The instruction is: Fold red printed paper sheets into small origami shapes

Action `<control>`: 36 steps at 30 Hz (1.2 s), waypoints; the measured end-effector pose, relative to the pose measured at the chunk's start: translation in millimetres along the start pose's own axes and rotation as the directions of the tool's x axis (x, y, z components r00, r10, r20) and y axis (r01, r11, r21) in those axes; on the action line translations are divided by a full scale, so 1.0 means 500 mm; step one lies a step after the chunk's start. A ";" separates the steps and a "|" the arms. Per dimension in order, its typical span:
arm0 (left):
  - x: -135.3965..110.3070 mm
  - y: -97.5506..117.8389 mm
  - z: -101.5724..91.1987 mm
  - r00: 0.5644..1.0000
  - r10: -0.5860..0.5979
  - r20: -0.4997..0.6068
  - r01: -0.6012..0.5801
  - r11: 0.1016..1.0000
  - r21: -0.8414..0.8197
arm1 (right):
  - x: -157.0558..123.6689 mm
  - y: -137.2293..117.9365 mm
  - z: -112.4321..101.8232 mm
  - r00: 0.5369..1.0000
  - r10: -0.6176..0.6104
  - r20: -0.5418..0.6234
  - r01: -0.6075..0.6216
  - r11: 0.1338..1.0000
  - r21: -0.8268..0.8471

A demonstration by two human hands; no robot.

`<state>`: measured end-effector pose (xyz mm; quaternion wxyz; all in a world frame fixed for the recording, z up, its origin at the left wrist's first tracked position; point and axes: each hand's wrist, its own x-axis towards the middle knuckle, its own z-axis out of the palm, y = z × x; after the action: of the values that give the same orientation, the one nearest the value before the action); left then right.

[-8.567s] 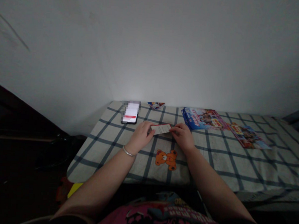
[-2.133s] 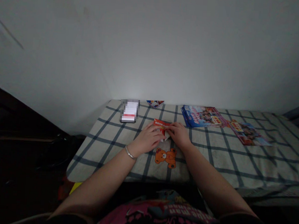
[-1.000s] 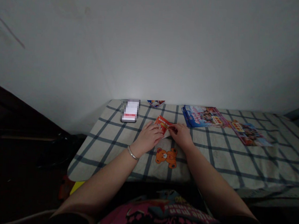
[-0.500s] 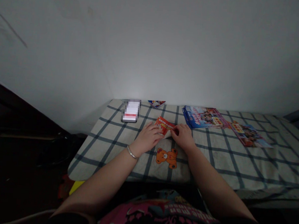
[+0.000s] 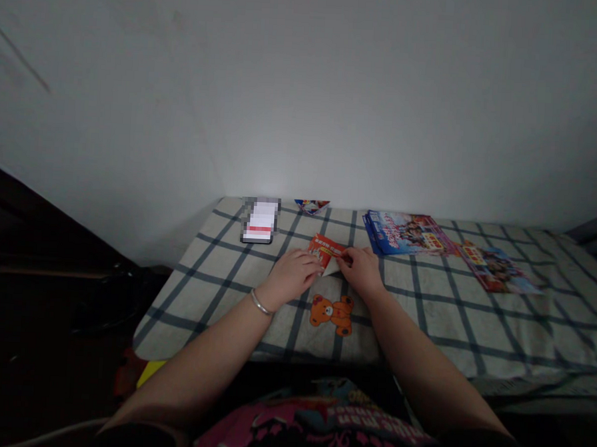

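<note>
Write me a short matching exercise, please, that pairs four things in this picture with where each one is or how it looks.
1. phone
2. red paper
3. bear figure
4. bracelet

A. orange, on the checked cloth between the forearms
B. silver, around the left wrist
C. near the wall, bright screen up
D. touched by the left hand and the right hand

Pairs: 1-C, 2-D, 3-A, 4-B.

Paper (image 5: 323,249) now red side up
</note>
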<state>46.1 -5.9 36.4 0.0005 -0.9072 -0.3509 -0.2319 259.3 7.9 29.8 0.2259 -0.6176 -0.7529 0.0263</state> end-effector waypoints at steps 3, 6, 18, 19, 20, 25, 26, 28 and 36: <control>0.000 -0.001 0.000 1.000 0.001 -0.010 -0.001 1.000 0.008 | -0.001 -0.004 0.003 1.000 -0.003 -0.021 0.002 1.000 -0.019; -0.001 -0.002 0.003 0.998 0.061 -0.006 -0.061 0.998 0.013 | -0.001 -0.004 0.006 0.999 -0.010 -0.035 0.009 1.000 -0.030; -0.003 0.005 0.011 0.993 0.116 -0.006 -0.116 0.993 0.012 | 0.000 -0.012 -0.004 0.998 0.056 -0.004 -0.056 0.997 -0.055; -0.003 0.006 0.010 0.994 0.110 -0.005 -0.110 0.994 0.011 | 0.000 -0.013 -0.004 0.998 0.059 -0.002 -0.059 0.997 -0.055; -0.003 0.007 0.010 0.994 0.106 -0.004 -0.106 0.994 0.011 | 0.000 -0.013 -0.005 0.998 0.059 -0.003 -0.059 0.997 -0.053; -0.003 0.008 0.010 0.994 0.110 -0.002 -0.110 0.993 0.031 | -0.001 -0.015 -0.006 0.998 0.062 0.002 -0.062 0.997 -0.049; -0.003 0.007 0.012 0.994 0.111 -0.001 -0.111 0.993 0.038 | -0.002 -0.015 -0.006 0.998 0.068 0.006 -0.068 0.996 -0.050; -0.003 0.006 0.014 0.993 0.117 0.006 -0.118 0.992 0.050 | -0.002 -0.017 -0.008 0.997 0.075 0.012 -0.075 0.996 -0.052; 0.005 0.009 0.015 0.995 0.077 0.066 -0.085 0.990 0.115 | -0.009 -0.008 -0.016 0.998 -0.042 0.040 0.041 0.999 0.026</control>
<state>53.7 -6.7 31.7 0.0524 -0.9258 -0.3266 -0.1829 259.3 0.9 36.6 0.2188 -0.5983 -0.7696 0.0437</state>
